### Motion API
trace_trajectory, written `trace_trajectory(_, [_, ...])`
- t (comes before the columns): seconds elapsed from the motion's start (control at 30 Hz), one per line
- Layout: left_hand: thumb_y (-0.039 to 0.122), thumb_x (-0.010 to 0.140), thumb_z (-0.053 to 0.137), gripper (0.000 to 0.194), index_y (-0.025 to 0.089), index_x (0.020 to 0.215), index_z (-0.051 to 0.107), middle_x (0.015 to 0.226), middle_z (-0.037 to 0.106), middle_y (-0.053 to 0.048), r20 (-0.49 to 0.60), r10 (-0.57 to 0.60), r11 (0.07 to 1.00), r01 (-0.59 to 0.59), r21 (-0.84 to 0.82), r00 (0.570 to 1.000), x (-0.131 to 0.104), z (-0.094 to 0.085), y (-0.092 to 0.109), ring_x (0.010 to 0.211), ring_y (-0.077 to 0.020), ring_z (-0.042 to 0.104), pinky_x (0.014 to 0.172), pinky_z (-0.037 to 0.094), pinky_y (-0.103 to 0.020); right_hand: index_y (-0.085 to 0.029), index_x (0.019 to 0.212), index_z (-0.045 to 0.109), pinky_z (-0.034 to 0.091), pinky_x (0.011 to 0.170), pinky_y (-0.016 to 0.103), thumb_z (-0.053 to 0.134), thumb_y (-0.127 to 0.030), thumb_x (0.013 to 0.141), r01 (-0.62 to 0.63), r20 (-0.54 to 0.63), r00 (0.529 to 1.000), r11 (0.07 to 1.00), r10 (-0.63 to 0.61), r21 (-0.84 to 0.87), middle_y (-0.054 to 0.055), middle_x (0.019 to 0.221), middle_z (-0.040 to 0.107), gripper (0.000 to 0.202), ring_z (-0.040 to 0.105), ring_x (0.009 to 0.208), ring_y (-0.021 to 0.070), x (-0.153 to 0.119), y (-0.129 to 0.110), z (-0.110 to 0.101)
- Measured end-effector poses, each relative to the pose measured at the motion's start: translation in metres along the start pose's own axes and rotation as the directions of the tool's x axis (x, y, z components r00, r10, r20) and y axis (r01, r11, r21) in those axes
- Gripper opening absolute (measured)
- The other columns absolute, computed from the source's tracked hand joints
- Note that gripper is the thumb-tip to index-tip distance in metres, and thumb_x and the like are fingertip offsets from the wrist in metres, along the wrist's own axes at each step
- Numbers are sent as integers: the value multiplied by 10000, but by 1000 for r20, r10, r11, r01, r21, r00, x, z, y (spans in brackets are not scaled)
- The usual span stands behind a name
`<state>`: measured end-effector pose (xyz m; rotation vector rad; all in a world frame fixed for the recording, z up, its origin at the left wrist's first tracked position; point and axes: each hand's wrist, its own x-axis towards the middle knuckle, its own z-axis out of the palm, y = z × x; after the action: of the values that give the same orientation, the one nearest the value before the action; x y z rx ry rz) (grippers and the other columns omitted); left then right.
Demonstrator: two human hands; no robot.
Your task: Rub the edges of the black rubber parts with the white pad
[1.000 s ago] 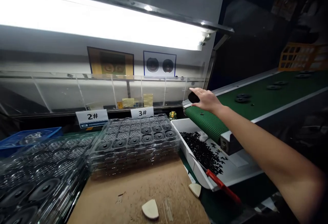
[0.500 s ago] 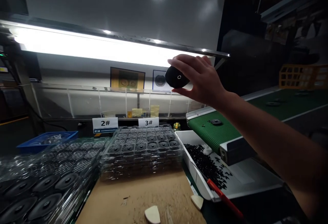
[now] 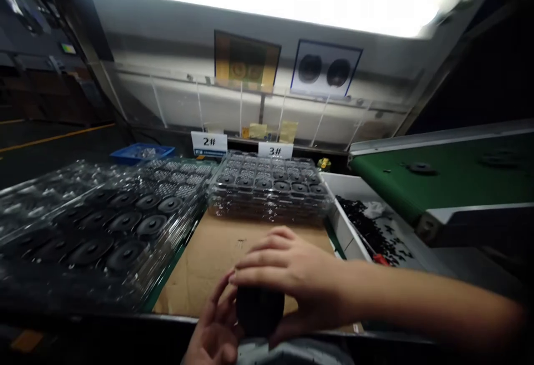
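Observation:
My right hand (image 3: 287,270) grips a round black plastic disc (image 3: 261,309), fingers over its top and thumb at its lower right side. The disc stands tilted close to my body, above the near edge of the cardboard sheet (image 3: 221,242). My left hand (image 3: 217,326) is beside the disc's left edge, its fingers apart and loosely curled. Its fingertips meet those of my right hand; whether they touch the disc I cannot tell.
Clear plastic trays (image 3: 267,187) of black discs are stacked at the back; more trays (image 3: 137,223) lie left. At right, a white bin (image 3: 350,228) holds small black pieces below a green conveyor belt (image 3: 459,170) carrying discs. A blue basket (image 3: 125,154) sits back left.
My right hand has brought the disc down from in front of the lamp to near my body. My left hand has come into view beside it. The view has tilted downward.

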<state>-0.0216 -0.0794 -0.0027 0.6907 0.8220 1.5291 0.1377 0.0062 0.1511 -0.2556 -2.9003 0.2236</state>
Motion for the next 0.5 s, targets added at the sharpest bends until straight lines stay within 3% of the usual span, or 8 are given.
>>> trace_trajectory(0.13, [522, 373, 772, 838, 267, 1145, 566, 1192, 604, -90, -9, -186, 982, 186, -38, 982, 2, -8, -19, 1244, -343, 371, 1010, 345, -403, -221, 1309, 359, 320, 984, 311, 557, -385, 793, -88, -121, 983, 926, 141, 368, 64, 1229, 549, 576, 459, 1161, 168, -13, 0, 71])
trace_trajectory(0.23, [500, 361, 781, 810, 257, 1111, 598, 1141, 632, -108, -19, -324, 946, 323, -38, 946, 8, -27, -39, 1261, -330, 349, 1024, 315, -406, -254, 1289, 369, 360, 964, 320, 603, -432, 746, -167, -209, 925, 833, 318, 528, 67, 1201, 570, 618, 479, 1147, 189, -22, 7, 129])
trace_trajectory(0.33, [460, 451, 771, 631, 292, 1044, 632, 1105, 652, -77, -18, -430, 900, 427, -93, 903, 16, -40, -53, 1217, -307, 421, 1011, 327, -425, -297, 1309, 339, 387, 945, 370, 614, -513, 705, -284, -224, 844, 760, 487, 584, 57, 1237, 543, 698, 478, 1142, 233, -29, 10, 179])
trace_trajectory(0.4, [475, 505, 743, 562, 292, 1026, 637, 1115, 645, -70, -9, -497, 858, 490, -152, 868, 23, -42, -54, 1170, -300, 476, 1001, 330, -442, -300, 1356, 272, 378, 951, 430, 617, -555, 680, -374, -155, 824, 729, 545, 574, 68, 1309, 475, 801, 425, 1185, 278, -33, 13, 194])
trace_trajectory(0.47, [510, 531, 714, 593, 289, 1070, 605, 1145, 622, -78, 15, -553, 809, 541, -230, 833, 31, -40, -49, 1124, -306, 516, 986, 336, -474, -294, 1384, 218, 358, 962, 481, 615, -571, 674, -464, -59, 810, 698, 584, 546, 81, 1388, 365, 859, 341, 1241, 315, -39, 20, 195])
trace_trajectory(0.5, [517, 551, 698, 606, 291, 1101, 579, 1157, 611, -82, 21, -575, 784, 558, -274, 818, 37, -38, -44, 1103, -309, 532, 975, 343, -489, -298, 1386, 213, 354, 963, 494, 598, -557, 701, -521, -37, 776, 675, 629, 523, 80, 1407, 328, 828, 319, 1253, 318, -42, 26, 194])
